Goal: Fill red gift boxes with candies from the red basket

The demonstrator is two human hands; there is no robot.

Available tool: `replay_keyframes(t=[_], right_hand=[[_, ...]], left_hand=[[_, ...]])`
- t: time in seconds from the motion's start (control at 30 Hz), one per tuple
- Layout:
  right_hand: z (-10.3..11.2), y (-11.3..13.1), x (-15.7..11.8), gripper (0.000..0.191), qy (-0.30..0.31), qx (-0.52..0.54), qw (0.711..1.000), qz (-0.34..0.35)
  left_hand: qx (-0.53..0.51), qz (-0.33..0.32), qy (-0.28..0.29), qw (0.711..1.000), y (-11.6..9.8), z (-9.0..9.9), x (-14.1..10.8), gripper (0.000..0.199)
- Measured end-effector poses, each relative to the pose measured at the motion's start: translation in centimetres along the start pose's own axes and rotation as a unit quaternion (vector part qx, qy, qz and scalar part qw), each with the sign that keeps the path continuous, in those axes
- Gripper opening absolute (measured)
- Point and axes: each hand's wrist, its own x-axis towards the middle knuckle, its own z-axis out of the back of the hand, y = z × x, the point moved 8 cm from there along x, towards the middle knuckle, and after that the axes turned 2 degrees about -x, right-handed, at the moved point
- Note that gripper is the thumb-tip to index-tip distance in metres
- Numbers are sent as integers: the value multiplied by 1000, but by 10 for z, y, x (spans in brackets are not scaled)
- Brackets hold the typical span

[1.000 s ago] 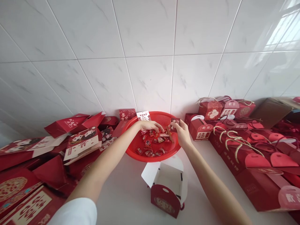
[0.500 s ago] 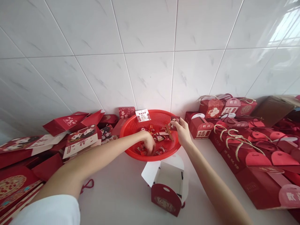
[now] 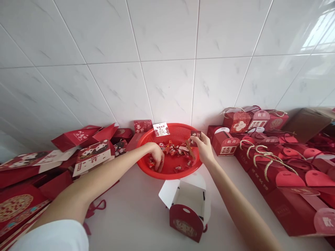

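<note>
Red plastic basket on desk, holding wrapped candies. Left hand inside, curled downward, grip not discernible. Right hand pinching small dark-red packet at basket's right side. Open red gift box just in front.

Small red wrapped sweets lie loose in a red perforated basket, most bunched across its middle, a few near its front edge, while a small dark-red printed packet is raised at its right rim.
</note>
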Motion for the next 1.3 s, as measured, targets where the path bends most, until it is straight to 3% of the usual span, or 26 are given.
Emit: replay_keyframes(t=[0.2, 0.43, 0.57, 0.7, 0.77, 0.8, 0.93, 1.0, 1.13, 1.3], right_hand=[[0, 0, 0, 15, 1, -4, 1000, 1], [0, 0, 0, 15, 1, -7, 1000, 1], [0, 0, 0, 15, -2, -5, 1000, 0], [0, 0, 0, 14, -3, -8, 1000, -2], [0, 0, 0, 14, -1, -9, 1000, -2], [0, 0, -1, 14, 1, -10, 1000, -3], [-1, 0, -1, 14, 2, -10, 1000, -7], [0, -1, 0, 14, 0, -8, 1000, -6], [2, 0, 1, 15, -14, -1, 1000, 1], [2, 0, 0, 16, -17, 14, 1000, -13]], left_hand=[[-57, -32, -53, 996, -5, 11, -2, 27], [-159, -60, 17, 985, -25, 1, -11, 56], [-177, -55, 93, 978, -35, -21, -13, 46], [-73, 3, 235, 969, -34, -70, -9, 37], [-47, 21, 243, 969, -32, -85, 0, 45], [-51, 19, 221, 974, -33, -87, 7, 50], [-158, -30, 51, 986, -42, -55, 31, 53], [-210, -52, 3, 976, -46, -35, 35, 46], [-272, -79, -2, 959, -54, -14, 29, 40], [-375, -121, 45, 918, -68, -13, 15, 40]])
